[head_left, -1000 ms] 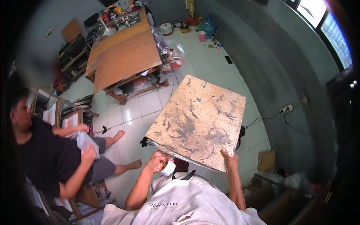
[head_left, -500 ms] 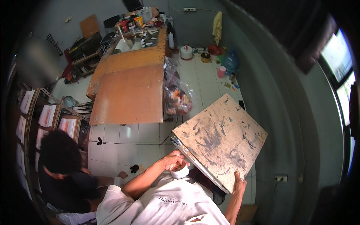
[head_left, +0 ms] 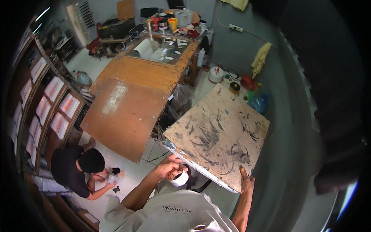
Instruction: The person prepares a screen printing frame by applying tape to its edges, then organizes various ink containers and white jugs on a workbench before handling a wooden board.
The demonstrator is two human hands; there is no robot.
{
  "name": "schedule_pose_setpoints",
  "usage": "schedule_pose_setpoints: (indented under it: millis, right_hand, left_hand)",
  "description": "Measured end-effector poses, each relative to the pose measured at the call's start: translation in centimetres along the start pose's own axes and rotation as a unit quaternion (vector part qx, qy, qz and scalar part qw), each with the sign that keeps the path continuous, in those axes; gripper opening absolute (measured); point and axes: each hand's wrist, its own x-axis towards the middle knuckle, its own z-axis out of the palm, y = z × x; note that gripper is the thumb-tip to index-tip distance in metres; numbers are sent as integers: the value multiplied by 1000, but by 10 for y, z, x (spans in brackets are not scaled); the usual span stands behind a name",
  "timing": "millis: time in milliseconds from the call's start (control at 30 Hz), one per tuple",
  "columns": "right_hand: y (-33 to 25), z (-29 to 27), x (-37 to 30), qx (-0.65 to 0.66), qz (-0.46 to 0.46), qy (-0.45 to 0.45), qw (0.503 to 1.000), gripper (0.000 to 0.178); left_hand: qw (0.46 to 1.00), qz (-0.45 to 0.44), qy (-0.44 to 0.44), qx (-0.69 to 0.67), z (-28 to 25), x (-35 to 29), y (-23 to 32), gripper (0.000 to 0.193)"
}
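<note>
In front of my body lies a wide, pale wooden board, tilted and smeared with dark paint marks. My right hand grips its near right corner, thumb on top and fingers hidden below. At the board's near left edge, my left hand is closed round a white ring-shaped roll, which looks like tape. The roll hangs just below the board's edge, its dark hollow facing up. Whether the left fingers also touch the board, I cannot tell.
Beyond the board stands a brown-topped table with a glass panel and bottles at its far end. A person in black crouches at left, beside shelves of paper stacks. A blue water jug stands by the right wall.
My view has shifted, so the table and wall sit differently. The person at left now leans forward, both hands low over the floor. My hands keep their holds.
</note>
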Motion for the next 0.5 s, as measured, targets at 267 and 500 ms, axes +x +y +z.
schedule_pose_setpoints:
  millis: [267, 500]
  right_hand:
    - [-189, 109, 101, -3, -99, -260, 960, 79]
    - [-318, 238, 168, -103, -168, -352, 915, 63]
  left_hand:
    - [966, 199, 3, -165, 16, 56, 75, 65]
    - [923, 283, 135, -224, 28, 110, 160, 28]
